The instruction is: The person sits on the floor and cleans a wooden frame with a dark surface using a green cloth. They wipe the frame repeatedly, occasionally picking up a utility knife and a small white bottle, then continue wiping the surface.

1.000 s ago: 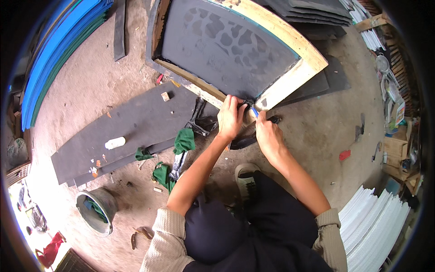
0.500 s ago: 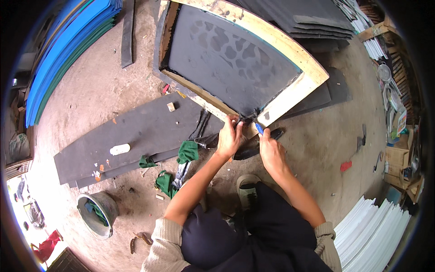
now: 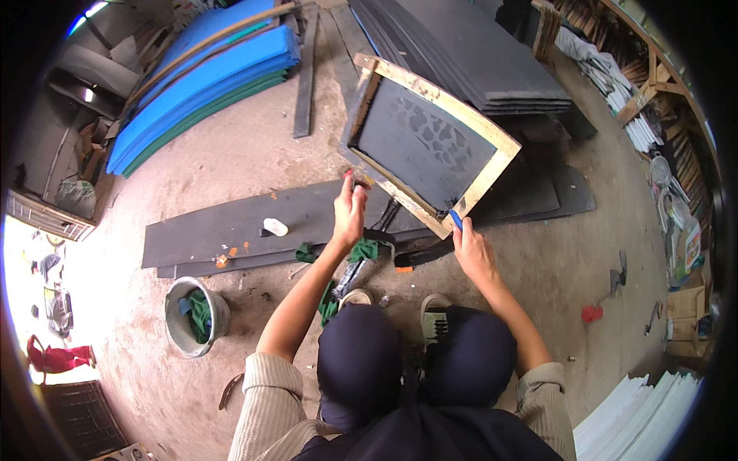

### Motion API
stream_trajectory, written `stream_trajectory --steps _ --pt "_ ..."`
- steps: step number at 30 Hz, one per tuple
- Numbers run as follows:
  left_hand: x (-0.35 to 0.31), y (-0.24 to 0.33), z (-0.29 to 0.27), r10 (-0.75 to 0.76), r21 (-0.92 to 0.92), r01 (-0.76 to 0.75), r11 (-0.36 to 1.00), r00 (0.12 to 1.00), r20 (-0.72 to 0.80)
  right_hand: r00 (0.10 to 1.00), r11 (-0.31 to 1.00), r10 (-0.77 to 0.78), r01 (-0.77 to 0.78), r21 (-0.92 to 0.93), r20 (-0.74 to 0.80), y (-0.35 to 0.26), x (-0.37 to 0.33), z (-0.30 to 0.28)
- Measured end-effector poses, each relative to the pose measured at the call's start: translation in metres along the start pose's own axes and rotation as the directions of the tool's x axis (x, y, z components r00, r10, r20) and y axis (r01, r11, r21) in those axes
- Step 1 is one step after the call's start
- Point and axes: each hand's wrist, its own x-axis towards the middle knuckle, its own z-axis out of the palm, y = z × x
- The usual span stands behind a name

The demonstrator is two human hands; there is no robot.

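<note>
A wooden-framed screen (image 3: 483, 198) with a dark mesh and a pattern of rounded patches tilts ahead of me. My right hand (image 3: 474, 253) grips a blue-handled tool (image 3: 456, 220) at the frame's near right corner; its working end is lost against dark, smeared material there. Left of the frame, my left hand (image 3: 350, 213) is closed with its fingertips together near a small red piece; what it holds, if anything, I cannot make out. Dark flat sheets (image 3: 207, 223) lie beneath, with a white bottle (image 3: 275, 227) on them. Green cloth (image 3: 364, 250) is near my left forearm.
A grey bucket (image 3: 219, 326) holding green cloth stands at the left. Blue sheets (image 3: 231, 73) are stacked at far left, dark sheets (image 3: 492, 54) behind the frame. White ridged panels (image 3: 646, 419) lie at near right. A red scrap (image 3: 591, 313) is on the floor.
My left hand has left the frame's near corner and moved left, beside the frame's left end. My right hand stays at the corner with the tool. The view has pulled back, showing more floor.
</note>
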Motion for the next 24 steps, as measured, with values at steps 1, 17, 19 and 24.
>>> stream_trajectory --steps 1,17,19,24 --pt "0.002 0.019 -0.012 -0.006 -0.038 0.006 0.999 1.000 0.005 0.999 0.999 -0.040 0.040 0.015 -0.017 -0.005 0.001 -0.006" --pt "0.018 0.075 -0.112 0.066 -0.273 -0.087 0.958 0.994 -0.084 0.939 0.968 -0.241 0.213 0.135 0.247 -0.076 0.090 -0.017" --pt "0.014 0.024 -0.115 -0.004 -0.069 -0.002 0.998 0.995 -0.096 0.905 0.984 -0.179 0.160 0.080 0.385 -0.076 0.095 0.019" --pt "-0.015 -0.066 -0.088 -0.152 0.176 0.176 0.969 0.978 -0.142 0.904 0.988 -0.151 0.126 0.088 0.401 -0.048 0.094 0.125"
